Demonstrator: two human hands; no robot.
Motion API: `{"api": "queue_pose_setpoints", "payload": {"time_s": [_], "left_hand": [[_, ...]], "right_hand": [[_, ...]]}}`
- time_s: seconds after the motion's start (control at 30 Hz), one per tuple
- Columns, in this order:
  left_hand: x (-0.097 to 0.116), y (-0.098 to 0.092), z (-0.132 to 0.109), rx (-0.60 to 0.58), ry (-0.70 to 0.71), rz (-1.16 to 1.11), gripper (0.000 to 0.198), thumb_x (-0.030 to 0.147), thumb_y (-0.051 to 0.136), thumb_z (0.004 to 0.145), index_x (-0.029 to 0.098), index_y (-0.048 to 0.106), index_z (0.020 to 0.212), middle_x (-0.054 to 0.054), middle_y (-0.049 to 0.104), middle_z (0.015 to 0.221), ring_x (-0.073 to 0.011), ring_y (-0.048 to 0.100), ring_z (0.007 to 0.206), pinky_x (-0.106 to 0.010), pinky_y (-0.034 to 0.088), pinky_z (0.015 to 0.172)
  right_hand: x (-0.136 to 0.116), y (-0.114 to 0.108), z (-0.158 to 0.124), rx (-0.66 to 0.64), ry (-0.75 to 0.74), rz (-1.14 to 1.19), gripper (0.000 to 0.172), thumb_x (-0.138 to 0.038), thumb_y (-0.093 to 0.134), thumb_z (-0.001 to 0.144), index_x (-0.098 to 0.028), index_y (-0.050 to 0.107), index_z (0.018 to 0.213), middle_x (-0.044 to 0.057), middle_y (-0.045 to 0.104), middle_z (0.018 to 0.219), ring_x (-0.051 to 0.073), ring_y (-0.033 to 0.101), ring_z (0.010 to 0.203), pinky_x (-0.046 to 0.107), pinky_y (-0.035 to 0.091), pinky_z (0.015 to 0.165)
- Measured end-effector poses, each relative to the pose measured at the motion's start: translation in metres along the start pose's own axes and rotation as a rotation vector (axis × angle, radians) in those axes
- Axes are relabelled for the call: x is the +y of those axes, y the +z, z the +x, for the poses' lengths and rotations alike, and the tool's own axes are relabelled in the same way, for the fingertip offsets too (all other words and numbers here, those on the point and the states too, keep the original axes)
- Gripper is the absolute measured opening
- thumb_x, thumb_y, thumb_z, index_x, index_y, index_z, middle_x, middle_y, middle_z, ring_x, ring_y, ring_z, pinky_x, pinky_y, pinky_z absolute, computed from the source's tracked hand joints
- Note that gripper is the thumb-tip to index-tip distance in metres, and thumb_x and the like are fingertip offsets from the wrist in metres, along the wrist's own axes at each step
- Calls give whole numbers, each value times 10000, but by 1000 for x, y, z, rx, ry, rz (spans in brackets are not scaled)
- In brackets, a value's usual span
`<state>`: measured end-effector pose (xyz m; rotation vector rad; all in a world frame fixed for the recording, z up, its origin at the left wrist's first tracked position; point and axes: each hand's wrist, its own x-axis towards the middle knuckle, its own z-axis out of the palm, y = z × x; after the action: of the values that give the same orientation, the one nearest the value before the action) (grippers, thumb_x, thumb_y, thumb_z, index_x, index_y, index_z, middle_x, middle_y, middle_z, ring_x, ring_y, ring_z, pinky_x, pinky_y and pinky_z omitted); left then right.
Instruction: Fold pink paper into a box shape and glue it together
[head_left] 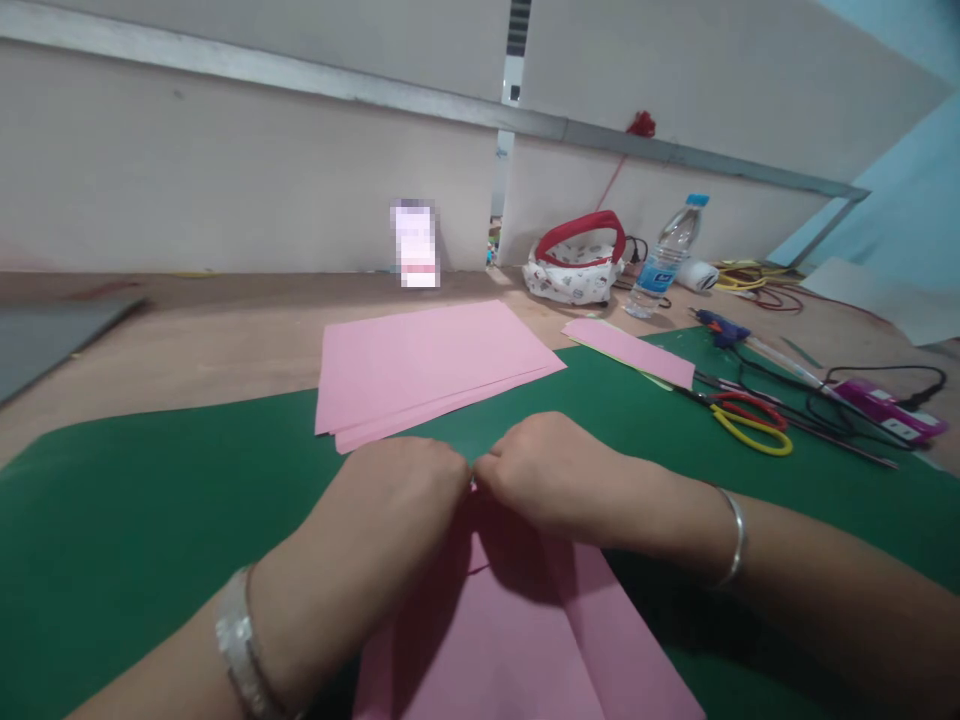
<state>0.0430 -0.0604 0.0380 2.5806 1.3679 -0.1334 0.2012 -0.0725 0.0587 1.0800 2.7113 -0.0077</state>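
Folded pink paper (510, 640) lies in front of me on the green mat, with crease lines and overlapping layers. My left hand (409, 490) is closed at its far end, fingers curled under and mostly hidden by the back of the hand. Right beside it, my right hand (551, 480) is closed too, pinching the same far end of the paper. The knuckles of both hands nearly meet there. A stack of pink sheets (427, 370) lies just beyond the hands, apart from them.
The green mat (150, 520) covers the table. To the right lie a pink strip (637, 352), scissors (750, 420), a glue gun (724, 328) and a purple power strip (889, 410) with cords. Farther back stand a water bottle (664, 265), a white pouch (574, 275) and a blurred phone (416, 245).
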Motion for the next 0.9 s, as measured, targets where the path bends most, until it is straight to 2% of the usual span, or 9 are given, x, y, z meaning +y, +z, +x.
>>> {"api": "queue_pose_setpoints", "payload": {"time_s": [0.1,0.17,0.23,0.37,0.5,0.57,0.7,0.8,0.9], "left_hand": [[2,-1,0,-1,10,94,163,237,530,846,161,668,807,-48,674,777,-172,619,671,-303,475,611],[5,-2,0,-7,20,149,221,143,499,754,175,670,618,-60,656,609,-196,600,556,-308,418,530],[8,-3,-1,-14,41,186,255,125,472,708,188,650,539,-61,632,532,-206,575,481,-312,367,478],[12,-6,-6,-23,81,221,280,128,433,742,196,642,569,-64,644,556,-219,582,487,-313,350,467],[10,-9,-15,-69,67,230,304,53,402,745,184,659,651,-79,681,648,-250,627,568,-356,426,532],[10,-10,-18,-91,59,222,306,26,408,740,176,671,693,-89,694,709,-258,645,634,-378,460,587],[15,-10,-15,-81,73,215,279,19,445,724,170,679,728,-94,699,767,-258,648,726,-366,473,651],[19,-11,-11,-63,70,224,278,25,457,708,183,684,728,-81,697,735,-242,647,683,-325,456,606],[19,-11,-11,-55,43,238,280,27,439,673,186,667,639,-87,684,661,-276,640,589,-348,430,521]], "right_hand": [[-2,0,0,-5,15,-49,150,-56,513,804,-121,625,728,64,653,657,164,579,588,260,224,450],[-3,-1,-3,-23,41,-60,158,-57,524,796,-131,614,689,58,647,629,165,579,563,258,213,437],[-4,-2,-8,-10,68,-72,163,-58,543,776,-139,600,647,51,638,598,167,576,535,256,193,419],[-4,0,-15,7,86,-98,187,-56,574,734,-152,565,573,36,599,528,161,546,477,254,163,392],[-1,0,-22,-37,112,-133,202,-23,587,691,-162,542,551,8,540,455,148,490,422,259,157,391],[-1,1,-23,-32,110,-145,173,-24,587,691,-158,555,587,11,562,490,143,482,430,267,186,418],[-6,4,-14,102,38,-129,88,-87,558,773,-147,600,725,49,629,664,174,533,582,293,257,516],[-11,7,-5,127,-49,-72,149,-98,508,819,-147,596,709,52,623,663,169,524,594,290,254,516],[-10,7,-4,58,11,-92,144,-84,529,794,-139,594,678,68,637,648,156,525,558,283,252,513]]}}
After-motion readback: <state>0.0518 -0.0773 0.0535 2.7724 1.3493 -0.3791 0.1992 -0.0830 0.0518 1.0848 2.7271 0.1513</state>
